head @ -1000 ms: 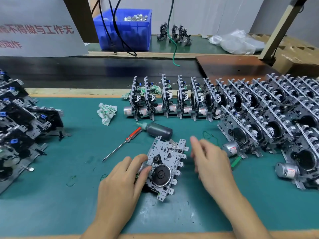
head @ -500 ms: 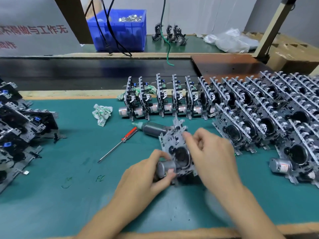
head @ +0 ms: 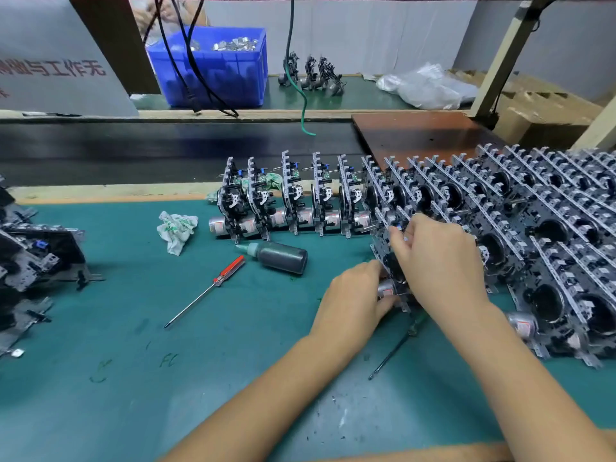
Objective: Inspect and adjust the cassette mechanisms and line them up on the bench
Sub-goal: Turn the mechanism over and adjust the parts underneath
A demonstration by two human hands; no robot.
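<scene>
- My left hand (head: 358, 296) grips the silver motor at the bottom of the mechanism (head: 388, 258), fingers curled round it.
- My right hand (head: 440, 261) pinches its top edge, thumb and fingers closed on the notched plate.
- The mechanism stands upright on the green surface (head: 233, 378), just beside the near row (head: 550, 261) of finished ones; my hands hide most of it.
- It shows a grey perforated metal plate with toothed tabs along the edge and dark parts at the middle.
- A far row (head: 300, 201) stands behind; a bottle (head: 283, 256) and screwdriver (head: 213, 286) lie to the left.
</scene>
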